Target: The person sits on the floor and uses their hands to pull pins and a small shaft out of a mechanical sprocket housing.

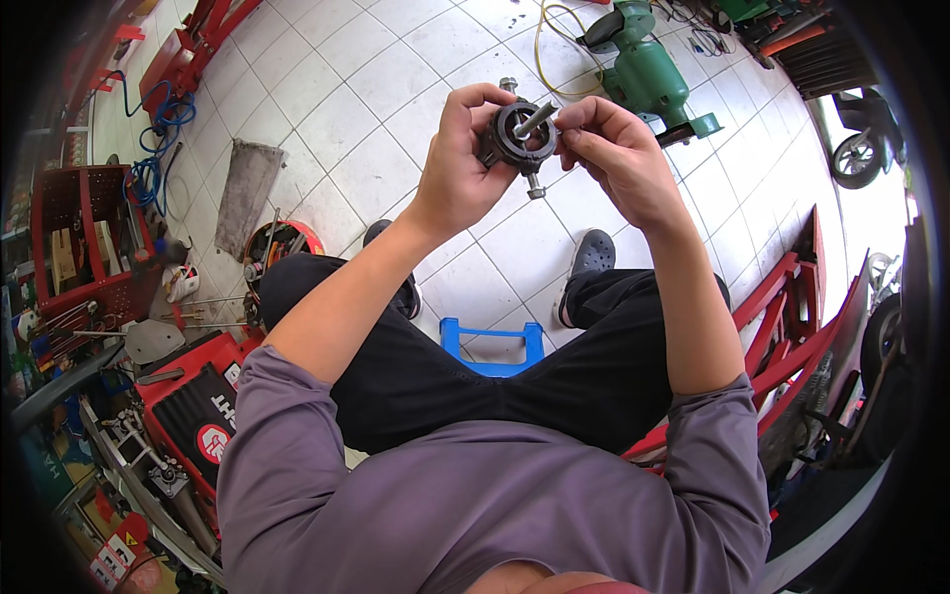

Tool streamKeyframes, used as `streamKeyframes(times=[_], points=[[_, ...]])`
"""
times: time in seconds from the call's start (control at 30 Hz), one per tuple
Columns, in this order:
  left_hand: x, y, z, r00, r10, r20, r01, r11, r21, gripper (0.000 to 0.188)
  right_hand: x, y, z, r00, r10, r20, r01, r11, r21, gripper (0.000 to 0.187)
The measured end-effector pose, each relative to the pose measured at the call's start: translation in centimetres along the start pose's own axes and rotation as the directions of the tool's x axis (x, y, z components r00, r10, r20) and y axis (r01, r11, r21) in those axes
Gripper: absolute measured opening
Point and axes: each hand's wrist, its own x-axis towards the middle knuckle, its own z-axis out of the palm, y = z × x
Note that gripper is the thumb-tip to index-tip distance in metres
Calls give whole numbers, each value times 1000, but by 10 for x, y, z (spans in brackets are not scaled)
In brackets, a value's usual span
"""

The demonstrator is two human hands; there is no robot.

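Note:
A dark, round metal part (522, 156) with an open ring face is held up in front of me, over the tiled floor. My left hand (460, 158) is closed around its left side, thumb below and fingers above. From the ring's middle a grey metal shaft (536, 121) sticks out toward the upper right. One bolt (508, 85) shows at the part's top and another bolt (536, 188) at its bottom. Just right of the ring, my right hand (618, 153) has its thumb and fingertips pinched together. Whatever lies between those fingertips is too small to name.
Beneath me is a blue stool (492, 368). At left stand a bucket of tools (287, 243), a red rack (84, 238) and a blue hose (163, 139). A green machine (648, 74) sits on the floor ahead. Red metal frames (782, 317) are at right.

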Motion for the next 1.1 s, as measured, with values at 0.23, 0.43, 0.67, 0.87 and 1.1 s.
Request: streamKeyframes(times=[0.23,0.43,0.67,0.87,1.1], points=[[-1,-3,0,1000,0,-8,0,1000,-25,52,1,1,20,987,51,-153,-30,991,134,16],[-1,-3,-3,999,14,40,-15,999,41,56,4,8,8,984,177,-1,-177,983,53,30],[0,-4,-1,1000,14,8,-14,1000,-20,56,2,2,7,993,99,59,-102,994,50,20],[-2,-3,-5,999,-27,34,28,1000,-12,56,2,2,9,998,67,-4,-66,988,142,8],[0,-4,-1,1000,24,-3,-24,999,21,56,5,28,19,951,192,-243,-96,929,358,14]])
